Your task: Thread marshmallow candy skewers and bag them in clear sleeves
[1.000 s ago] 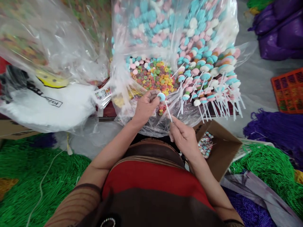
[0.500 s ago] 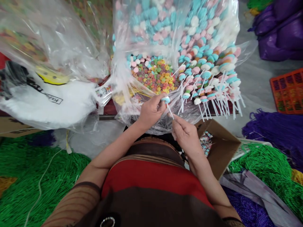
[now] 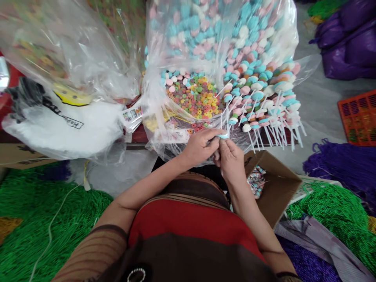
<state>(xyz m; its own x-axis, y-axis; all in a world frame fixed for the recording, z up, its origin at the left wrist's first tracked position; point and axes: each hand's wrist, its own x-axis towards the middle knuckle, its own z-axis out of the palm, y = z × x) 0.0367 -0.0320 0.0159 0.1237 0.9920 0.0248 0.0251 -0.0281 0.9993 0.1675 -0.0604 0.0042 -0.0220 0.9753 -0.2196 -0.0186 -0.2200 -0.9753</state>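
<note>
Both forearms (image 3: 155,178) are angled inward, the hands brought together by the table edge (image 3: 138,147). A blue-and-white disc (image 3: 223,136) is pinched between thumb and forefinger of the left hand (image 3: 199,149). The right hand (image 3: 232,159) is curled just below; whether anything is gripped there cannot be told.

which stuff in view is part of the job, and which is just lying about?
Likely the job:
- blue-and-white round candy at the left hand and right hand
- loose multicoloured ring candies
- pastel disc candies on white sticks
- clear plastic bag of pastel candies

Apparently lying about:
- orange plastic crate
- shiny green stringy heap
- purple plastic bundles
</note>
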